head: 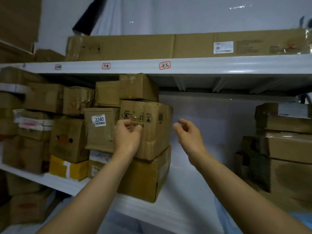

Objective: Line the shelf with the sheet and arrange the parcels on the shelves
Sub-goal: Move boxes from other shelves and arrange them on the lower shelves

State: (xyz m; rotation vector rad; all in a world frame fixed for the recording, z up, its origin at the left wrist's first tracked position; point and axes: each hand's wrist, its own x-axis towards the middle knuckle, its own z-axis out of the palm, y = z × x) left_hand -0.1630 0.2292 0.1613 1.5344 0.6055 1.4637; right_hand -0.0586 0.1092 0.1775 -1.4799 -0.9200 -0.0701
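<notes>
Inspector: Head view is taken as the basis. Both bare forearms are seen raised toward the middle shelf. What is recorded of the left hand (127, 135)?

Clerk: Its fingers are curled in against the front face of the dented brown cardboard parcel with black handling symbols (148, 125). Whether anything is pinched cannot be told.

Inspector: And the right hand (189, 134)?

Clerk: It is held apart from that parcel, to its right, fingers loosely curled, nothing gripped.

Inspector: Position of the sheet?

Clerk: The pale white sheet (199, 169) is seen spread over the shelf below and behind the right fingers. The dented parcel is stacked on a larger brown carton (146, 179), itself resting on the sheet. A smaller brown box (137, 86) sits above the left fingertips, and a carton labelled 2240 (101, 129) stands just left of them.
</notes>
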